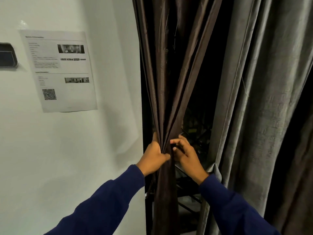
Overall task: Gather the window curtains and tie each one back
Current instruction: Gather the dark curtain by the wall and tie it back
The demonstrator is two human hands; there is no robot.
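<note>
The words on the paper are too blurry to read. The dark box far left is cut off.

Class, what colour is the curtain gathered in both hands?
Dark brown curtain, seen in the head view.

Dark brown curtain: thin woven cloth with a slight silky sheen, fine pulled threads and snags on the surface, pleats crushed tight where the left hand and right hand grip it. Grey curtain: heavier cloth, velvety nap, soft lustre along the folds, stitched hem, one loose thread hanging. Sleeves: navy knit fabric, matt. Wall: smooth painted surface, faint gloss. Sheet on it: plain matt paper, printed in greyscale, edges lifting slightly.
</note>
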